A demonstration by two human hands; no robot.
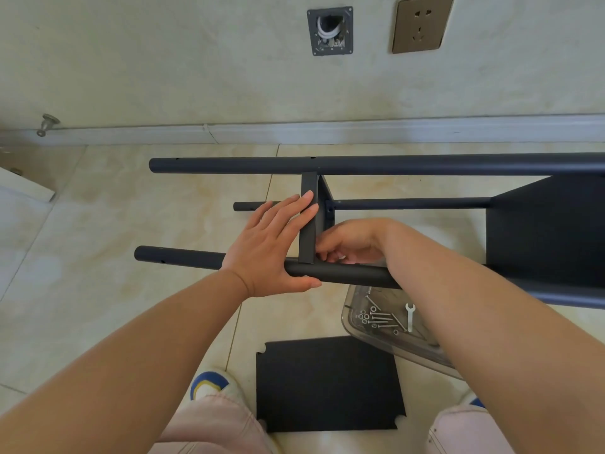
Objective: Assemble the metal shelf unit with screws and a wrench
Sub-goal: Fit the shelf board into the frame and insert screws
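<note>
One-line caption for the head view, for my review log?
Left hand steadies a shelf panel between dark tubes while the right hand works at its lower corner; wrench and screws lie in a clear tray.

floor (98,224): beige tiles | wall (196,60): pale | socket (422,24): bronze

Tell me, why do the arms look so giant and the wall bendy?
In the head view the wide-angle lens stretches the edges, so the forearms loom and the baseboard curves; the light is soft and even, with only faint shadows under the left hand; the wrench stays sharp.
</note>
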